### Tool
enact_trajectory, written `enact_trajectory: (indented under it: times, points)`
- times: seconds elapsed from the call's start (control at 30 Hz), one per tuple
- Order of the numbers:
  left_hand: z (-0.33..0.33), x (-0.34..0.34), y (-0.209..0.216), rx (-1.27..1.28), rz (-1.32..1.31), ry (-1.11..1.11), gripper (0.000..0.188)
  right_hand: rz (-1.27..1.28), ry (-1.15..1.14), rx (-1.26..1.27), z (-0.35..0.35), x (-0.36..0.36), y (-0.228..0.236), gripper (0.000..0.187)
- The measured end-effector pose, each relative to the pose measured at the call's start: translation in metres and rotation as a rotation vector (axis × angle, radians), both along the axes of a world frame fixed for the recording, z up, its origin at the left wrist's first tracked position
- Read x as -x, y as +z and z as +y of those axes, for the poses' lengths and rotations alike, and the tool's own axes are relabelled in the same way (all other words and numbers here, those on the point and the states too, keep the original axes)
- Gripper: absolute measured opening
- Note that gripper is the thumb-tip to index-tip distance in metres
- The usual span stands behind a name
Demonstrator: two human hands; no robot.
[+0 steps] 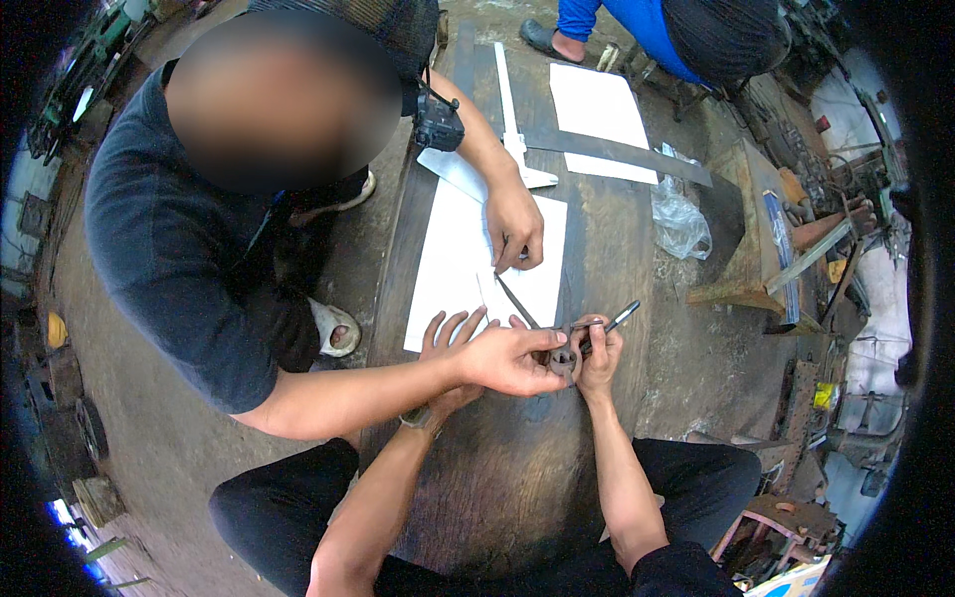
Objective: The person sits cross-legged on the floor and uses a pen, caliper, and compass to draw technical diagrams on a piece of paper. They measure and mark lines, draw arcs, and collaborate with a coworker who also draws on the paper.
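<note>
My left hand (pixel 453 338) lies with fingers spread on a white sheet of paper (pixel 428 298). A co-worker's hand (pixel 507 360) passes over it and hides part of it. That hand grips a dark round metal piece (pixel 563 360) with a hole in it. Beside the piece, my right hand (pixel 599 366) is closed on a dark pen (pixel 624 315); whether its fingers also grip the metal piece is unclear. A thin dark rod (pixel 516 300) slants from the metal piece across the paper. Near the rod's far end, the co-worker's other hand (pixel 517 231) bends its fingers down over the sheet.
A large vernier caliper (pixel 507 99) and a steel ruler (pixel 637 159) lie farther up the dark wooden bench (pixel 477 478). A second paper sheet (pixel 597 104) and a clear plastic bag (pixel 679 224) are at the right. The co-worker leans in from the left; another person sits at the top.
</note>
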State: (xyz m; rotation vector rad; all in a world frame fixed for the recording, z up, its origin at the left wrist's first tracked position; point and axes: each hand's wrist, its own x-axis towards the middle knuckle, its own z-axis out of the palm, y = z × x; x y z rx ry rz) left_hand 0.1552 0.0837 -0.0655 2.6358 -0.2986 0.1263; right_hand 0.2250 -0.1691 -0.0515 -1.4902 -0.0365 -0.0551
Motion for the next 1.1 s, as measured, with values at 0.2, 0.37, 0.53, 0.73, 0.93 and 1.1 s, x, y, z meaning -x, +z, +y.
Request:
enact_trajectory:
  times: [0.2,0.37,0.53,0.73,0.93,1.1]
  points:
    - [-0.002,-0.001,0.011,-0.215,0.113,-0.040,0.079,0.026,0.010,-0.005,-0.002,0.000,0.000,0.038]
    - [0.000,-0.003,0.014,-0.239,0.116,-0.070,0.077,0.097,-0.028,-0.015,0.001,0.001,0.000,0.038]
    - [0.002,-0.004,0.009,-0.205,0.101,-0.078,0.068,0.104,0.000,-0.035,-0.001,0.000,0.002,0.038]
    - [0.000,-0.004,0.004,-0.208,0.034,-0.051,0.061,0.097,0.021,-0.024,-0.003,0.000,0.002,0.037]
    - [0.001,-0.004,0.009,-0.241,0.092,-0.075,0.066,0.101,-0.014,0.000,-0.001,0.000,0.003,0.037]
    - [0.000,-0.005,0.016,-0.249,0.127,-0.071,0.075,0.054,-0.013,0.017,0.000,-0.001,0.003,0.037]
